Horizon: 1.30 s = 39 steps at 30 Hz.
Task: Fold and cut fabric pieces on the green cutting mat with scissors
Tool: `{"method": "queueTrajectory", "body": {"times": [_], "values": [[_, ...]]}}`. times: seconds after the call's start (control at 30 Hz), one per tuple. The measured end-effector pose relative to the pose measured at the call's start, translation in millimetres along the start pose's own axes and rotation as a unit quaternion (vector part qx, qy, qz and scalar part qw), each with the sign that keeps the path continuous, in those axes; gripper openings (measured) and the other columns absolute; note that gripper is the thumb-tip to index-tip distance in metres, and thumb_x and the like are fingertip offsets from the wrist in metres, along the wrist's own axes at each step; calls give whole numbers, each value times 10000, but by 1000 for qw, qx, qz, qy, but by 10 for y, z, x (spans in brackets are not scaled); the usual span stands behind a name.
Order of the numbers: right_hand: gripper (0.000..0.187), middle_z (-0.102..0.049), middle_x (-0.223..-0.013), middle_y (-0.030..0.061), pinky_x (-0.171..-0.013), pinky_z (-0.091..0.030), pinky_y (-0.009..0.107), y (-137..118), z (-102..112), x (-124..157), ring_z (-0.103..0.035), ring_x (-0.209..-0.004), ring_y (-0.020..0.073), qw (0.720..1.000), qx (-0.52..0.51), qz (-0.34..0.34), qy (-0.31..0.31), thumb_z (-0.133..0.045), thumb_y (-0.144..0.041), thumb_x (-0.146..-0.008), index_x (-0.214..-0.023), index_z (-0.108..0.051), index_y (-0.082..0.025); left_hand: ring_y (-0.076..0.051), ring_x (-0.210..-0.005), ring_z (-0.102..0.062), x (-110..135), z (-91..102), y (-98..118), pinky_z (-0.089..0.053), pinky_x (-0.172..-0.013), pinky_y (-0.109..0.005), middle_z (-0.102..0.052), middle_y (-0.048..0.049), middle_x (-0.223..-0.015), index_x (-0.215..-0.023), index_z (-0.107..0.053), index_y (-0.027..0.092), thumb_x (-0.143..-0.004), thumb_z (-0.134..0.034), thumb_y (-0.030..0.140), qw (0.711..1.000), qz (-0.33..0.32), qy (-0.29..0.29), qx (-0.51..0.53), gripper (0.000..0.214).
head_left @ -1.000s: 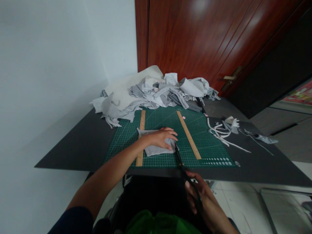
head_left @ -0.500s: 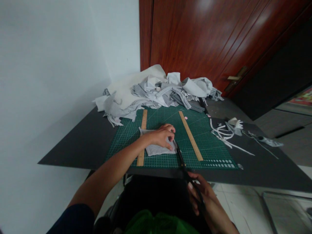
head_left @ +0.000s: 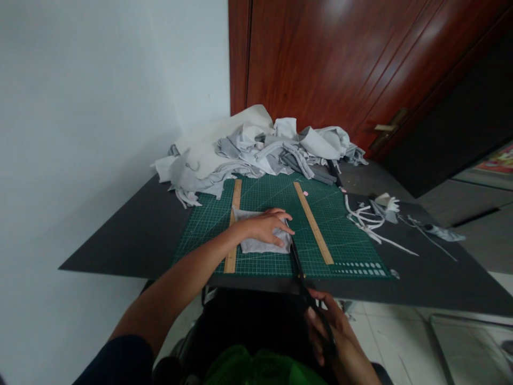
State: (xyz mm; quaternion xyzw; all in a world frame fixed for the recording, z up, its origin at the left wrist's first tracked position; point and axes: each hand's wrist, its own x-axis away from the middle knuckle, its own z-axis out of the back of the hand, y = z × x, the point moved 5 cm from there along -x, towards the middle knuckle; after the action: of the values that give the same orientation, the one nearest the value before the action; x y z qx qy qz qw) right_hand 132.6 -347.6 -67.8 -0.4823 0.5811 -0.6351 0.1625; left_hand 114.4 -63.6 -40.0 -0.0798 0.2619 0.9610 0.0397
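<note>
Grey cloth (head_left: 256, 246) sits near the front edge of the mat (head_left: 272, 195), left hand (head_left: 269, 226) spread flat over it, while the right hand (head_left: 334, 323), out past the table's (head_left: 132, 230) front edge, grips the scissors (head_left: 297, 263), tips right at the cloth.

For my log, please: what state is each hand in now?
Left hand: open, on the grey cloth.
Right hand: closed, holding the black scissors.

Cutting mat (head_left: 272, 192) on table (head_left: 120, 235), cloth piece (head_left: 258, 245) on mat, overlapping left ruler (head_left: 230, 262), scissors (head_left: 297, 264) at cloth's right edge, right ruler (head_left: 315, 226) farther right, fabric heap (head_left: 256, 152) behind, scraps (head_left: 387, 208) rightward.
</note>
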Motion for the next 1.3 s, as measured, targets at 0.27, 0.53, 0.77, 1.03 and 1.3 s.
{"method": "queueTrajectory", "body": {"times": [0.27,0.53,0.77,1.03,1.3], "values": [[693,-461,-544,-108,-333,-320,164,-35,0,-67,-349,-385,61,999,40,12,-16,-775,-656,-756,-1232,-520,-222,-308,-1429,-378,3,14,57,-313,-1188,-444,-475,-86,-1524,-1258,-723,301,-772,-826,401,999,22,-21,-24,507],[672,-499,-607,-93,-348,-348,172,-50,-50,-85,-392,-421,71,999,35,16,-13,-772,-622,-779,-1253,-499,-232,-301,-1441,-360,0,12,40,-306,-1193,-447,-476,-74,-1522,-1254,-720,312,-766,-819,458,999,21,-19,-23,519],[636,-490,-586,-99,-372,-338,178,-63,-78,-7,-379,-426,74,998,50,24,-12,-731,-614,-828,-1272,-483,-232,-321,-1452,-345,-14,3,49,-287,-1195,-495,-488,-60,-1518,-1242,-715,339,-744,-836,473,1000,25,-11,-14,530],[659,-484,-595,-104,-378,-357,187,-27,-99,-3,-397,-436,80,998,58,15,-24,-705,-634,-843,-1289,-439,-228,-322,-1441,-360,-8,14,65,-295,-1194,-480,-482,-89,-1516,-1256,-713,307,-754,-827,497,1000,21,-12,-21,548],[648,-495,-615,-101,-376,-348,183,-6,-95,-32,-399,-426,72,998,55,14,-23,-702,-632,-848,-1293,-444,-238,-321,-1436,-364,-17,3,56,-301,-1189,-470,-488,-97,-1503,-1253,-715,301,-735,-833,537,999,19,-9,-30,581]]}}
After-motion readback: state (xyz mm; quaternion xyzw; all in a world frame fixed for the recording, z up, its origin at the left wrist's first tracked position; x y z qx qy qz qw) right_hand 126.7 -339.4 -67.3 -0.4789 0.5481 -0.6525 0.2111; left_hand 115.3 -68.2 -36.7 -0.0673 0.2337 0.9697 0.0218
